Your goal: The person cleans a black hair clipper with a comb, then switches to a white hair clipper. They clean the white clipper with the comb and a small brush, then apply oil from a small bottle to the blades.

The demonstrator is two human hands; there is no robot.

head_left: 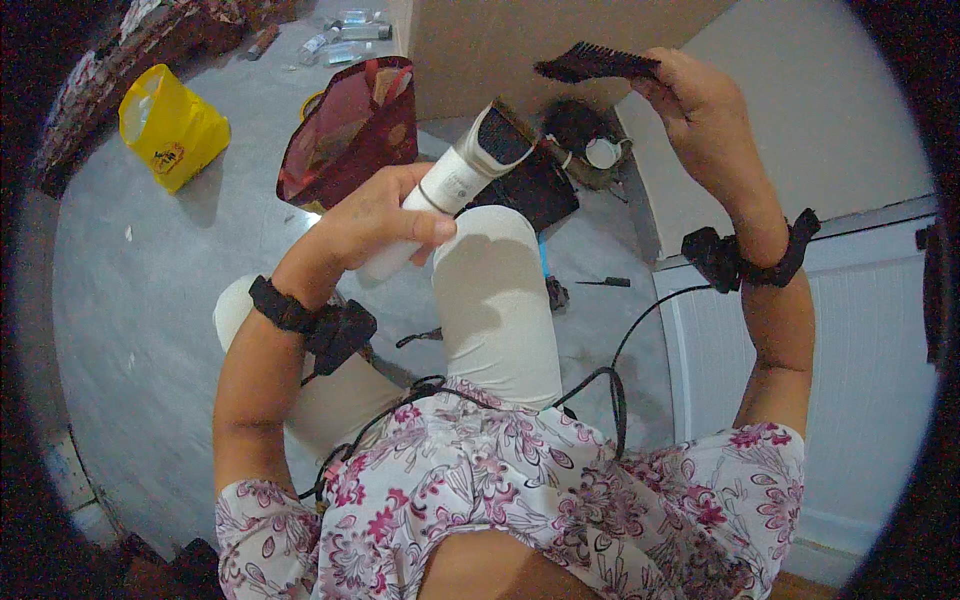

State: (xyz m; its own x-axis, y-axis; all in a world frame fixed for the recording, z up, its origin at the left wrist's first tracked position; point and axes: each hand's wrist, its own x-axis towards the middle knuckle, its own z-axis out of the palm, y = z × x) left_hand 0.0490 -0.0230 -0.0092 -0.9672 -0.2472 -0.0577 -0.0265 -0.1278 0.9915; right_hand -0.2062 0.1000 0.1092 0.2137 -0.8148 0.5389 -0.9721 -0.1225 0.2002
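Note:
In my left hand (385, 220) is a white tube-shaped device (462, 180) with a metallic ring and a flared, dark head. My fingers are wrapped round its body, and the head tilts up to the right. What kind of device it is cannot be told for certain. Higher up at the right, my right hand (700, 95) pinches one end of a black comb (598, 66). The comb points left with its teeth upward, apart from the device. Both wrists wear black straps with small black boxes.
A dark red bag (350, 140) stands beyond my left hand, with a yellow bag (175, 130) farther left. Clear plastic bottles (345, 38) lie at the back. Beyond my knee is a black bag (530, 190); a small black comb (605, 282) lies on the floor. A black cable (615, 375) loops across my lap.

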